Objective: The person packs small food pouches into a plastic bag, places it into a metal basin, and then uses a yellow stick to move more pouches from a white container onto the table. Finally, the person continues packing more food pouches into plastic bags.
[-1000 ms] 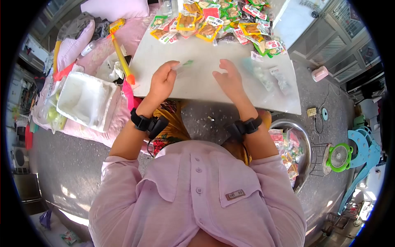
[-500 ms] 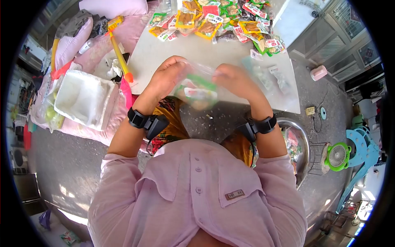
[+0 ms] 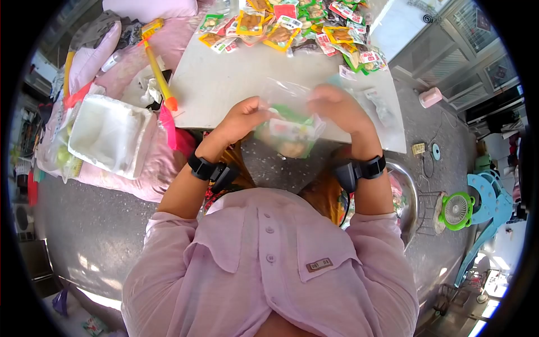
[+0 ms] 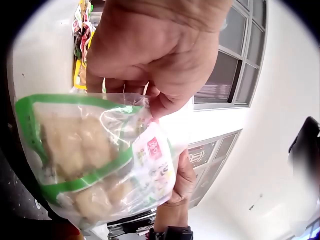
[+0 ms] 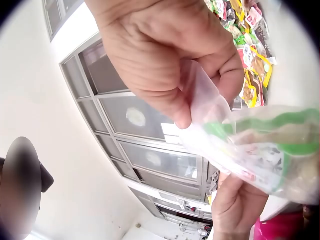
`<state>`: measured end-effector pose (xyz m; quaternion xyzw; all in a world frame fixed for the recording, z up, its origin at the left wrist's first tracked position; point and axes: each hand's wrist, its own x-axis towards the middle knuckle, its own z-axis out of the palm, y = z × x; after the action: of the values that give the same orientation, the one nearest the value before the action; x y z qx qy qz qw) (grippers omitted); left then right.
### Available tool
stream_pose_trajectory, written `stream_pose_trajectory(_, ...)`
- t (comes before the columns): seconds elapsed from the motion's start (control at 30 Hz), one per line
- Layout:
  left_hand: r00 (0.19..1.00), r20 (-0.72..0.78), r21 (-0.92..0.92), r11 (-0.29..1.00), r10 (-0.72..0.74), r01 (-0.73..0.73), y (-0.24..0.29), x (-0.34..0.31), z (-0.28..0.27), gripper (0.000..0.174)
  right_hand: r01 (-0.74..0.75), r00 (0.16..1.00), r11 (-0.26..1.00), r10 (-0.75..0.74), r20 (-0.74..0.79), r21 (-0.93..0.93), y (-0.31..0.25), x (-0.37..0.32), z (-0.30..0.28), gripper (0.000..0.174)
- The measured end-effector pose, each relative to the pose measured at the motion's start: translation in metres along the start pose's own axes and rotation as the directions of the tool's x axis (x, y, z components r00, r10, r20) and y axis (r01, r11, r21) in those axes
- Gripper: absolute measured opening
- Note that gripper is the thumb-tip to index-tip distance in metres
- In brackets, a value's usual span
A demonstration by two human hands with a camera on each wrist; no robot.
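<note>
Hanging over the near table edge [image 3: 196, 121], a green-bordered food pouch [image 3: 293, 145] is pinched by curled fingers of the left hand [image 3: 245, 119]; the right hand [image 3: 341, 110] pinches clear film [image 5: 201, 97], possibly the pouch's top, presumably steadying both sides.

You were in what looked like a home, since a pink-sheeted bed [image 3: 178, 48] with a pillow [image 3: 150, 7] lay just left of your worktop [image 3: 210, 84] and a green fan [image 3: 456, 211] stood to the right.
</note>
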<state>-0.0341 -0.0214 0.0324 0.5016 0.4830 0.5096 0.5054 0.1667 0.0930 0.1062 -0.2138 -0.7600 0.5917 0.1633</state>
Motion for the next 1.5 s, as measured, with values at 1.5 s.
stream_pose_trajectory(1.5, 0.872, 0.098, 0.157, 0.872, -0.480, 0.463, -0.121, -0.027, 0.012, 0.012, -0.146, 0.688, 0.973, 0.230, -0.688, 0.180, 0.061, -0.266, -0.064, 0.009)
